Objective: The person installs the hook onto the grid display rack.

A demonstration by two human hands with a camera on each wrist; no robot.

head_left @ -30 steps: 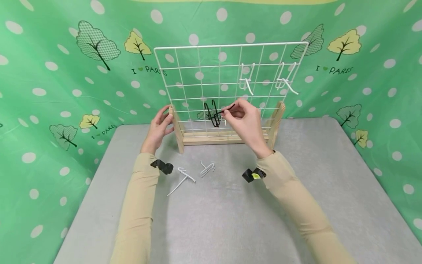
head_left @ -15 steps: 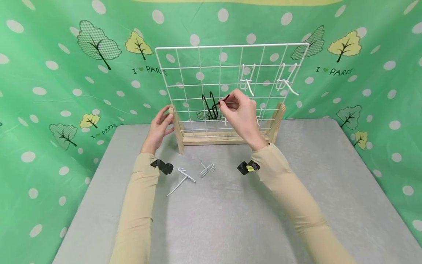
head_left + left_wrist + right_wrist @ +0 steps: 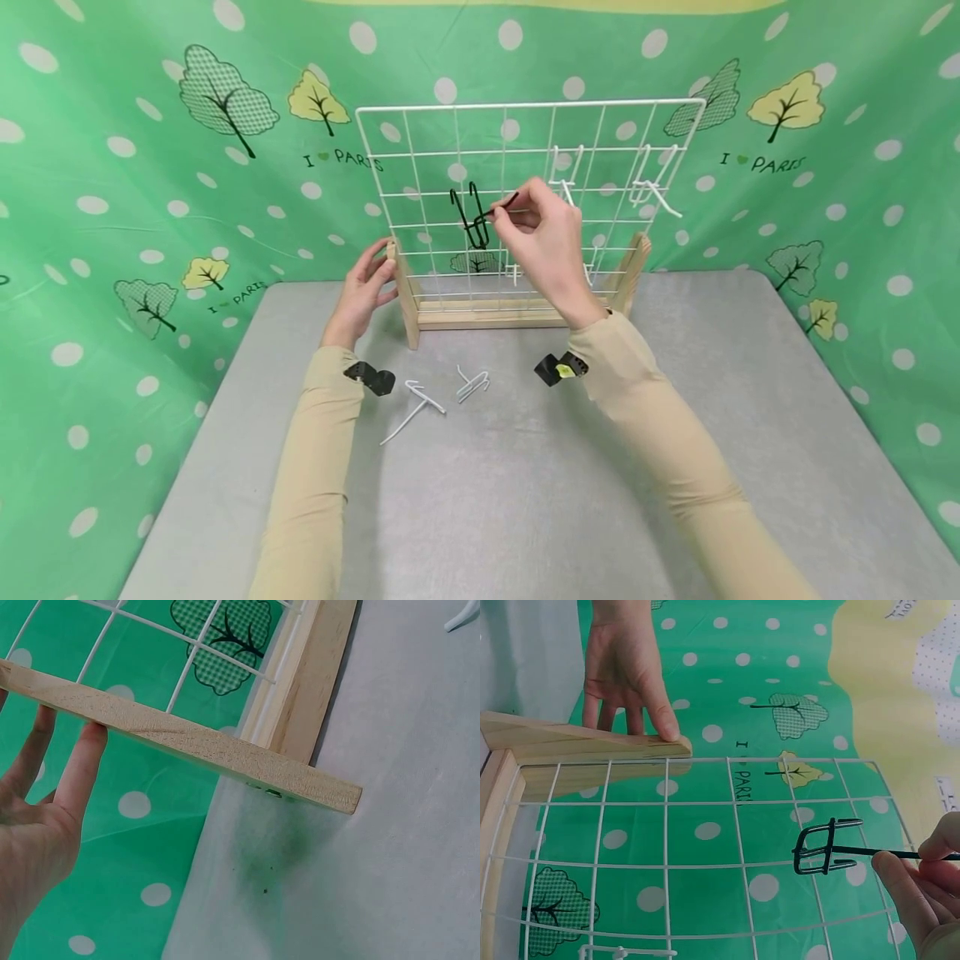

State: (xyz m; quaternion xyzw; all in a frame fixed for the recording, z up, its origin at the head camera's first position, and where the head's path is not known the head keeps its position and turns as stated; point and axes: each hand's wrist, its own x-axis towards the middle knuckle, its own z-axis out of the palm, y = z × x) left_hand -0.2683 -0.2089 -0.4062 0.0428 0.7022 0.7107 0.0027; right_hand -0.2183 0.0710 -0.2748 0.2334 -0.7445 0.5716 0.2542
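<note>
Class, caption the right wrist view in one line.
Right hand pinches a black hook at the white wire grid.

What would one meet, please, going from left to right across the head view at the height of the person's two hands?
left hand → wooden post → black hook → right hand → right wooden post

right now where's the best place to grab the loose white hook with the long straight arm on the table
Judging by its pose, pinch the long straight arm of the white hook from above: it lies flat on the grey table, clear of the other white hook beside it.
</note>
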